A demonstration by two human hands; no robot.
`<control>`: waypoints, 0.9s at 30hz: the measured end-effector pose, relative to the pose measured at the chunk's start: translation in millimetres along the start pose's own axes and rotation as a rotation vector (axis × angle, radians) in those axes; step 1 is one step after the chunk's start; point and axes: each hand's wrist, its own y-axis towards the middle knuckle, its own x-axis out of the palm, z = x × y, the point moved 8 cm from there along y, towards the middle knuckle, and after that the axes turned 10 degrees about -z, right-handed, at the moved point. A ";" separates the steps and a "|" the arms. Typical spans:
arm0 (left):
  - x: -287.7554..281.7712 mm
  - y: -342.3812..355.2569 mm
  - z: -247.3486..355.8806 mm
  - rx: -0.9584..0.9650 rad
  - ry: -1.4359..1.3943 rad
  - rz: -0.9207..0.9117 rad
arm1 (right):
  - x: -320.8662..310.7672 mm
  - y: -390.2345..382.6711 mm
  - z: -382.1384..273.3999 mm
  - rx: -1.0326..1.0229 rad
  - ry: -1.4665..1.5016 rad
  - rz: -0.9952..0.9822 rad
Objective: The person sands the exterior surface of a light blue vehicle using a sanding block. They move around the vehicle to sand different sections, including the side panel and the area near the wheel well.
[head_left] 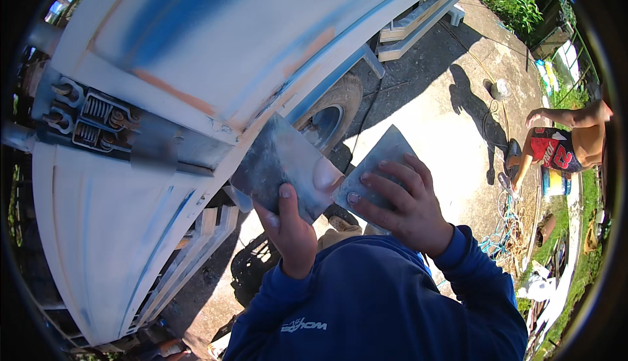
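My left hand [291, 237] grips a square grey metal plate [268, 158] bearing a pinkish-grey lump of paste [326, 176] near its right corner. My right hand [409, 210] holds a second thin grey plate [389, 148], fingers spread across its face, its lower corner at the paste. Both plates are beside the edge of a white vehicle body [222, 27] with blue and rust-orange patches. A metal bracket with coiled springs [98, 109] is on the body at the left.
A tyre [347, 99] and slatted step rails [422, 21] sit beside the body. At right, another person [582, 138] in shorts bends over concrete [484, 210], near a bucket [556, 181], tangled rope [504, 230], a small can [498, 88] and grass [553, 250].
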 end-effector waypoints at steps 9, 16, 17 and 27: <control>-32.5 -8.1 26.8 0.137 -0.065 0.254 | 42.4 26.7 -2.2 -0.182 0.437 -0.321; -72.6 -27.0 48.7 0.437 0.013 0.755 | 130.9 53.1 66.2 0.564 2.042 -0.689; -73.2 -34.9 43.9 0.471 0.027 0.827 | 142.0 61.1 70.3 0.612 2.193 -0.775; -12.2 -149.4 -111.7 0.325 0.045 1.382 | 126.5 106.8 90.5 0.545 2.104 -1.710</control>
